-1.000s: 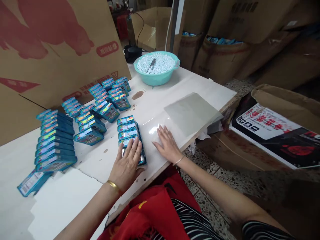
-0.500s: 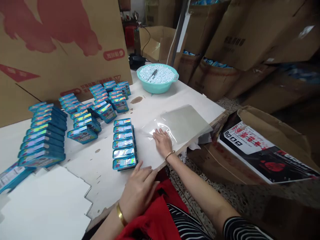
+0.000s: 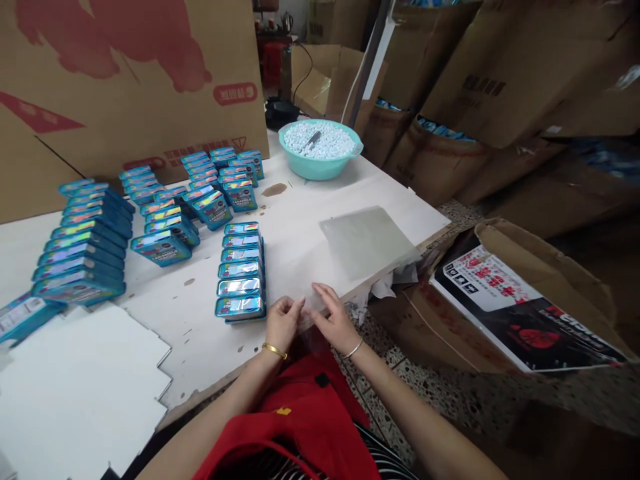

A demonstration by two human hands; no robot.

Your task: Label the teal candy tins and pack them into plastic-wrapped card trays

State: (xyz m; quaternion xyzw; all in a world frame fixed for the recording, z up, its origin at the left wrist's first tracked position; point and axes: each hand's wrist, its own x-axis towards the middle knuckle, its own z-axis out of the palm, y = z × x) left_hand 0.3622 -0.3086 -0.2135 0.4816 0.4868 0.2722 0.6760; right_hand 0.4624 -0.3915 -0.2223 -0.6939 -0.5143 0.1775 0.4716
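Note:
My left hand (image 3: 283,327) is closed at the table's front edge, thumb and fingertips pinching a thin sheet of clear plastic film (image 3: 311,339). Close beside it, my right hand (image 3: 338,324) has its fingers stretched and apart, with the thumb at the film. Much of the film is hard to see, as it is transparent. A stack of more film sheets (image 3: 370,241) lies flat beyond my right hand. Just left of my left hand stands a row of several blue, shiny-edged packs (image 3: 241,270), set close together.
More blue packs (image 3: 83,250) stand in rows at the left, before a large carton (image 3: 135,80). White card sheets (image 3: 80,393) lie front left. A turquoise basin (image 3: 320,167) of small pale pieces, with a dark tool on top, stands behind. An open carton (image 3: 525,300) is at the right.
My right hand has drawn back from the film stack toward my body. My left hand has come up beside it and now pinches a clear sheet. The view has shifted slightly.

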